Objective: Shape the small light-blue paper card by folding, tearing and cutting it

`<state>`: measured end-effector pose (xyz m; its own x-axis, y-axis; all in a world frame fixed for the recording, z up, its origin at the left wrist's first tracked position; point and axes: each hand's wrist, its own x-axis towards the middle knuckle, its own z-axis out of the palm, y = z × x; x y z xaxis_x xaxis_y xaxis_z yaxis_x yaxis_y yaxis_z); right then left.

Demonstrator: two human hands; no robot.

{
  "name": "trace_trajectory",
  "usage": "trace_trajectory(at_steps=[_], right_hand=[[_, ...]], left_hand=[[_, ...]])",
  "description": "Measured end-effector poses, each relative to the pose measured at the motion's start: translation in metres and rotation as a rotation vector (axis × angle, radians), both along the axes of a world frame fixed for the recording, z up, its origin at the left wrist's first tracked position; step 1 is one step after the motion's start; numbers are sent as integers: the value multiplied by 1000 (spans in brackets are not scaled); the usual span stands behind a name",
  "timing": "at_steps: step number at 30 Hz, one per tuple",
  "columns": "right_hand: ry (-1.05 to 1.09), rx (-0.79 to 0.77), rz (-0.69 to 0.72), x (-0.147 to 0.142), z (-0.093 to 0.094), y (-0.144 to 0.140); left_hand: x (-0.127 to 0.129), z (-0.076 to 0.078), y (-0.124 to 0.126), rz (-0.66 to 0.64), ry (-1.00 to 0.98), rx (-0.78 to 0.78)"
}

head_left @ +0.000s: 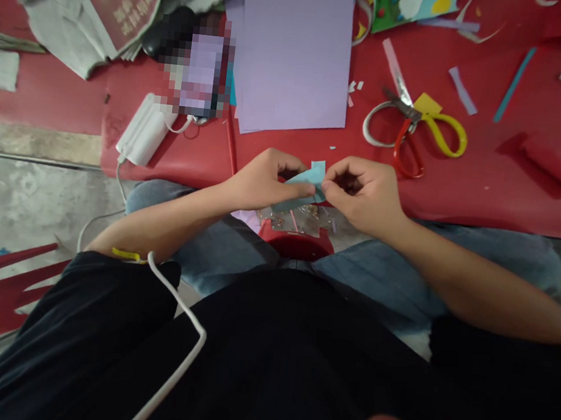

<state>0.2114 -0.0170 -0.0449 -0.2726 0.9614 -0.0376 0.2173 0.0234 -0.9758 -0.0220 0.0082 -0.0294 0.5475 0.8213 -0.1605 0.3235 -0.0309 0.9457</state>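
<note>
The left hand [263, 181] and right hand [362, 195] pinch a small light-blue paper piece [308, 178] between fingertips, steadying both ends. Scissors [412, 127] lie just beyond it on the red table [513, 194].

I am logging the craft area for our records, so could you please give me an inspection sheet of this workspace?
Surface: red table covering, strewn with paper offcuts.
Job's things: small light blue paper piece, pinched from both sides by the left hand and right hand.
Clutter: lilac paper sheets; two pairs of scissors, crossed; newspaper; blue strip; white power bank.
Hands: both closed on the blue piece, above the lap.
Cables: white cable across the black shirt; another from the power bank.
Surroundings: grey concrete floor; red stool between the knees.
</note>
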Motion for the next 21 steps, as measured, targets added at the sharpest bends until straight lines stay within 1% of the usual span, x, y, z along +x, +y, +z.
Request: trace_trajectory(at_steps=[2,5,7,11,16,21], right_hand=[[-16,12,7,-1,-1,-2],[-59,40,13,-2,-4,-4],[-76,56,24,-2,-6,-5],[-51,66,52,-5,-6,-7],[-38,16,30,-7,-2,-10],[46,-52,-37,-9,-2,-10]], left_hand=[[-3,0,2,-21,49,29],[-7,2,4,-16,115,97],[-8,4,5,-26,120,116],[-3,6,0,-54,75,87],[5,-3,-10,1,14,57],[11,-11,-15,62,-73,36]])
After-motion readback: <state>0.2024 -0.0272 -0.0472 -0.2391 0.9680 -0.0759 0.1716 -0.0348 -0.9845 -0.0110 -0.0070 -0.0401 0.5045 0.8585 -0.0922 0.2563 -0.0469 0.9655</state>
